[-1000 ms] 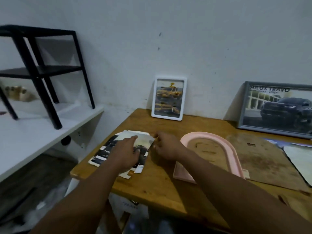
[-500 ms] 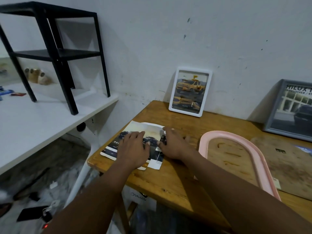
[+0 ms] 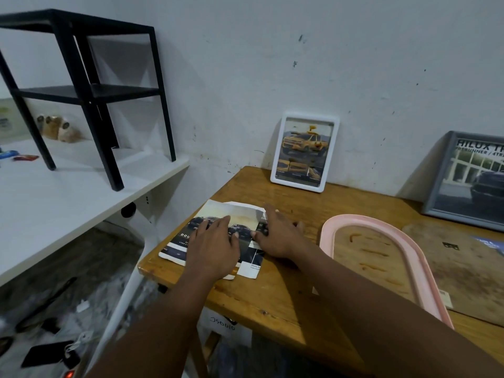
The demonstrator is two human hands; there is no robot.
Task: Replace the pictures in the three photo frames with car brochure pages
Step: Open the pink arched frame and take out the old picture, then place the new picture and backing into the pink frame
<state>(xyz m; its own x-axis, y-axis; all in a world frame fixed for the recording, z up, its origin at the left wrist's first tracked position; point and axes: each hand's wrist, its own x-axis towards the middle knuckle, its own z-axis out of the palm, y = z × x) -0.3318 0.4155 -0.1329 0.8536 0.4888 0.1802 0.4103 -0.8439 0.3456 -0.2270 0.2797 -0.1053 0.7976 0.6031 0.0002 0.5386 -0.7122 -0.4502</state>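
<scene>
A car brochure page (image 3: 240, 214) lies flat at the left end of the wooden table (image 3: 283, 293). My left hand (image 3: 215, 246) presses flat on its middle, fingers spread. My right hand (image 3: 278, 233) rests palm down on its right edge, thumb on the paper. A pink arched frame (image 3: 327, 236) lies face down just right of my right arm. A small white frame (image 3: 305, 151) with a yellow truck picture leans on the wall. A grey frame (image 3: 436, 192) with a dark pickup picture leans at the far right.
A brown backing board (image 3: 469, 279) lies right of the pink frame, with a blue page corner (image 3: 491, 244) on it. A white shelf (image 3: 68, 197) with a black metal rack (image 3: 90, 94) stands to the left. Cables and clutter (image 3: 54, 347) lie on the floor.
The view has swung left and down. Both hands have moved from gripping the page's top edge to lying flat on it, the left over the middle, the right along its right edge.
</scene>
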